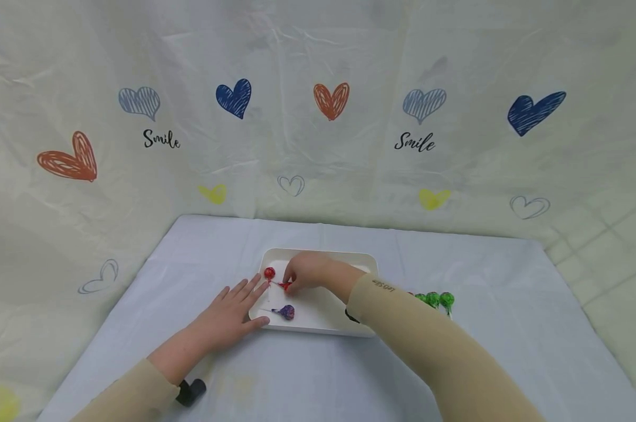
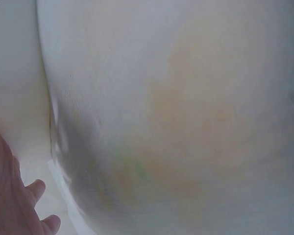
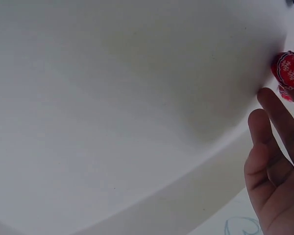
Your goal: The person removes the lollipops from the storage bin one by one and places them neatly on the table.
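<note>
A white tray [image 1: 328, 310] lies on the table. Over its left half, my right hand [image 1: 308, 271] pinches a red-wrapped lollipop [image 1: 285, 286]; in the right wrist view the red wrapper [image 3: 288, 70] shows at the fingertips. Another red lollipop [image 1: 269, 273] lies by the tray's far left corner, its white stick towards me. Nearer the front is a purple lollipop [image 1: 286, 312], stick pointing left. My left hand [image 1: 230, 316] rests at the tray's left edge with fingers spread and straight. Only part of that hand [image 2: 12, 196] enters the left wrist view.
Right of the tray, several green-wrapped lollipops [image 1: 432, 299] lie on the white tablecloth [image 1: 307, 375], partly hidden behind my right sleeve [image 1: 423, 346]. A bit of red shows beside them. A cloth wall [image 1: 349, 158] with printed hearts stands behind the table.
</note>
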